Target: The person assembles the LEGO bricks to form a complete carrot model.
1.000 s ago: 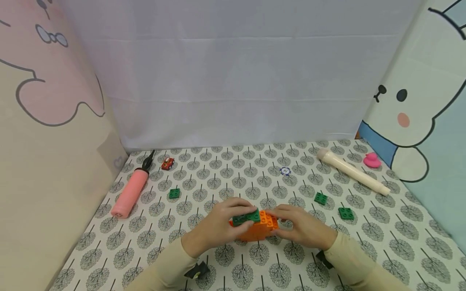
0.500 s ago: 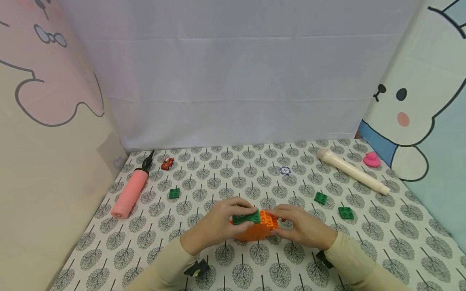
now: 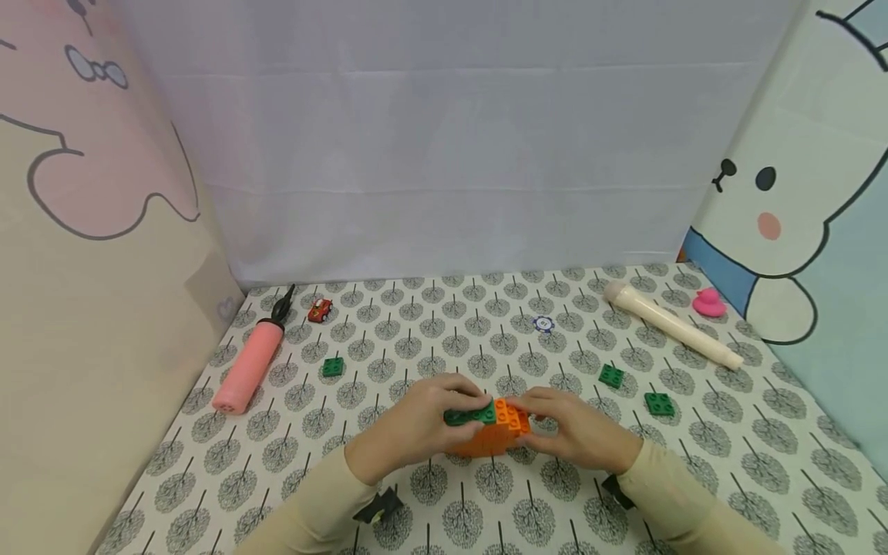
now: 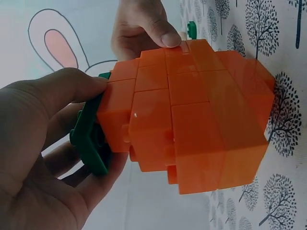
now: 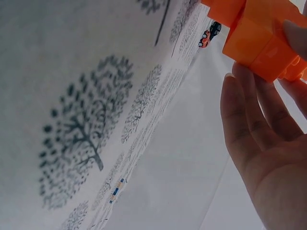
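Observation:
A stepped block of joined orange building bricks [image 4: 192,115] stands on the patterned cloth between the two hands. My left hand [image 3: 423,420] pinches a green building brick [image 4: 88,134] between thumb and fingers at the top of the orange block. In the left wrist view the green brick sits slightly tilted, overhanging the block's left edge. My right hand [image 3: 572,432] grips the block's right end, its thumb [image 4: 170,38] on one side and the fingers on the other. The right wrist view shows those fingers [image 5: 244,96] against the orange bricks.
Loose green bricks lie at left [image 3: 333,367] and right, one green brick [image 3: 659,404] nearest the right arm. Farther off are a pink pump [image 3: 250,366], a red toy car [image 3: 320,310], a poker chip [image 3: 543,324], a cream stick [image 3: 669,324] and a pink duck [image 3: 709,303].
The hands, the green brick and the orange block stay almost where they were. The left fingers shift only very slightly on the green brick.

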A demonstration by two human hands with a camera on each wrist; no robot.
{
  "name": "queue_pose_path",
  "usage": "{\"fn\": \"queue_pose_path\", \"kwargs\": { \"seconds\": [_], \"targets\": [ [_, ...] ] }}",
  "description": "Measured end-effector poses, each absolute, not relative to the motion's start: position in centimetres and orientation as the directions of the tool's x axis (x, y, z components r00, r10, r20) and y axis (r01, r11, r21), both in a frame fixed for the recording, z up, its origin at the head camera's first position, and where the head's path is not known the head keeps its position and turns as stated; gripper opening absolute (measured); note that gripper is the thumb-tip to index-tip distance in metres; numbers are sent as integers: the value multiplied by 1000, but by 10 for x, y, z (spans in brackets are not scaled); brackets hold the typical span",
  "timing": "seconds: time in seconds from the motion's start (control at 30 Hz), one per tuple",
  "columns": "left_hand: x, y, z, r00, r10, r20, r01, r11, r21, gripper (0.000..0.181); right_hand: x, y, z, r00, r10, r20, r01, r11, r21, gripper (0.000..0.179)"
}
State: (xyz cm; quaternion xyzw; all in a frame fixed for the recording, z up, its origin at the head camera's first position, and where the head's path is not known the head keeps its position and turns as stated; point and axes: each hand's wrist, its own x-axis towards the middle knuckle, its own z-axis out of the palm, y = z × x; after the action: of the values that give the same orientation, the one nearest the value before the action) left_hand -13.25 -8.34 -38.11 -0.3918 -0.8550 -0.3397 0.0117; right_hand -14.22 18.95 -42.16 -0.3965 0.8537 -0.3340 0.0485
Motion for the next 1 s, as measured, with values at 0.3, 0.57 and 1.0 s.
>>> {"fn": "queue_pose_path", "kwargs": {
  "seconds": [0.3, 0.57, 1.0],
  "targets": [
    [-133, -90, -400, -707, 615, 348, 670, 427, 607, 39, -141, 189, -424, -675, -709, 204, -654, 447, -611, 55],
    [-131, -99, -415, -773, 524, 357, 599, 419, 683, 50, -140, 189, -423, -679, -702, 216, -664, 462, -588, 55],
    [-130, -107, -418, -840, 469, 273, 469, 374, 800, 50, -136, 206, -421, -762, -627, 166, -580, 544, -606, 60]
  ]
}}
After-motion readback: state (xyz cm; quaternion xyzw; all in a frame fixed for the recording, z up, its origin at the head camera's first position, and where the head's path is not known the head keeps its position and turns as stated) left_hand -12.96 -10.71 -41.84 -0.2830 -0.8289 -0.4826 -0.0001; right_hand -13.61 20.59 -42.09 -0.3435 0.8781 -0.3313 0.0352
